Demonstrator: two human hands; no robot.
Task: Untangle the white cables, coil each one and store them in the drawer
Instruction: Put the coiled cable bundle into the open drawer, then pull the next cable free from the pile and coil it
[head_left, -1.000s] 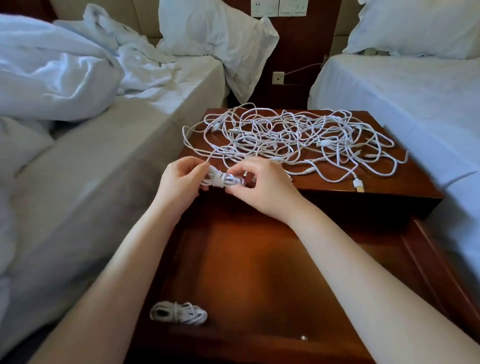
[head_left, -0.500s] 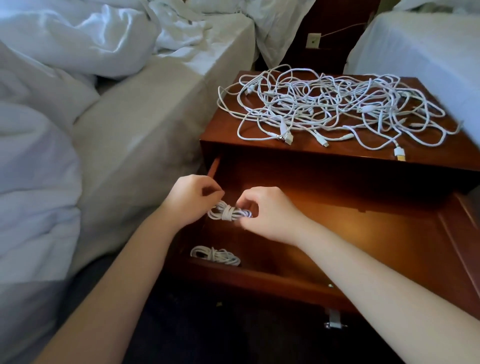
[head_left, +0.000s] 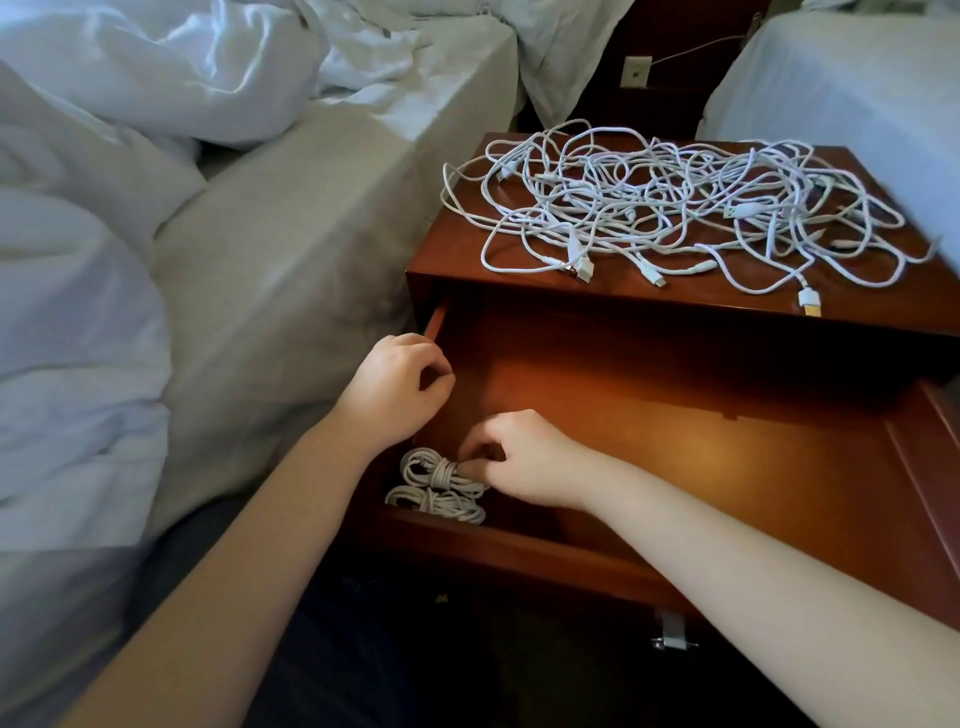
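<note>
The right hand (head_left: 524, 457) is down in the open drawer (head_left: 727, 467), fingertips pinching the wrapped middle of a coiled white cable (head_left: 428, 467) at the near-left corner. A second coil (head_left: 436, 504) lies touching it on the near side, against the drawer front. The left hand (head_left: 395, 384) hovers over the drawer's left edge, fingers loosely curled around nothing. Farther back, the tangled cables (head_left: 675, 202) sprawl across the table (head_left: 447, 254), with a rumpled bed (head_left: 291, 249) to the left.
</note>
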